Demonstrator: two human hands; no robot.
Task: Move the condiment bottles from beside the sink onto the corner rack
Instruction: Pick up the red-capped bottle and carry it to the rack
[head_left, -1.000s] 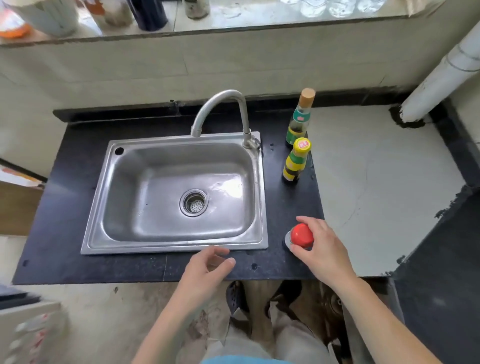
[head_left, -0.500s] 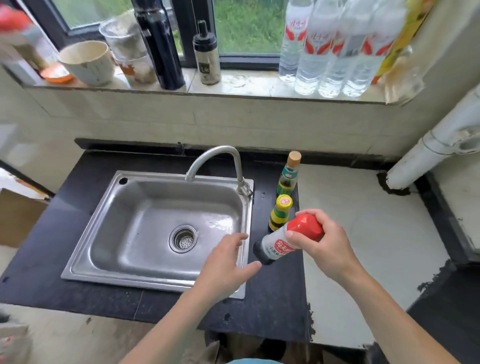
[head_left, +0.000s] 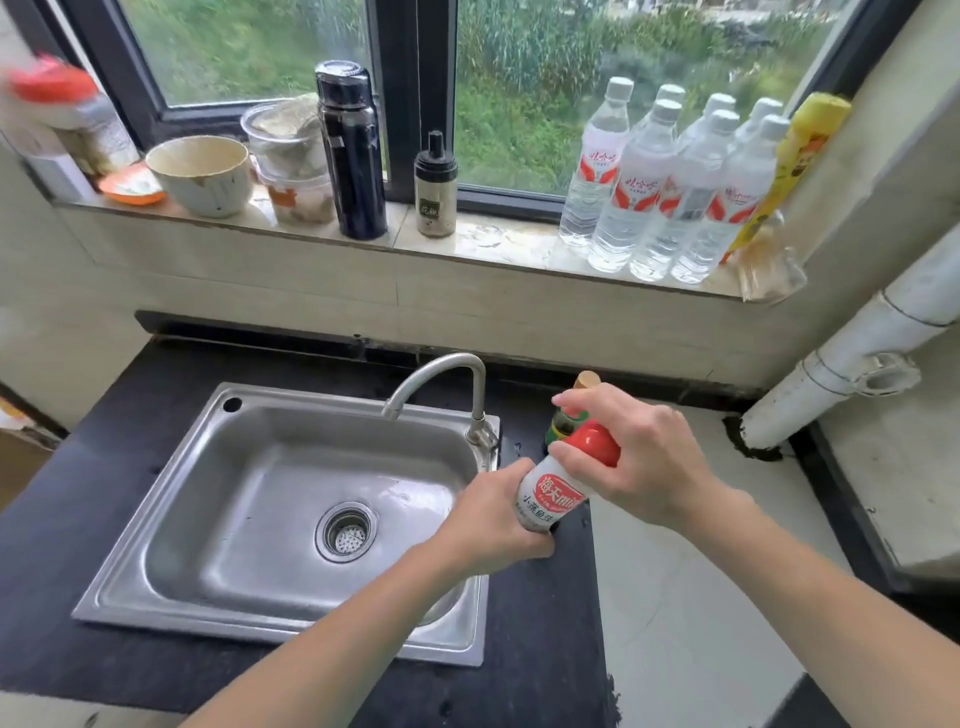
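While both hands grip it, the red-capped bottle (head_left: 551, 496) tilts, cap up-right, base down-left.

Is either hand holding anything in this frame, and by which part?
Both hold the red-capped bottle: the right hand grips its cap end, the left hand wraps its lower body.

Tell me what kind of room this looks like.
Most likely a small home kitchen: a steel sink with a faucet set in a dark counter, and water bottles along the windowsill.
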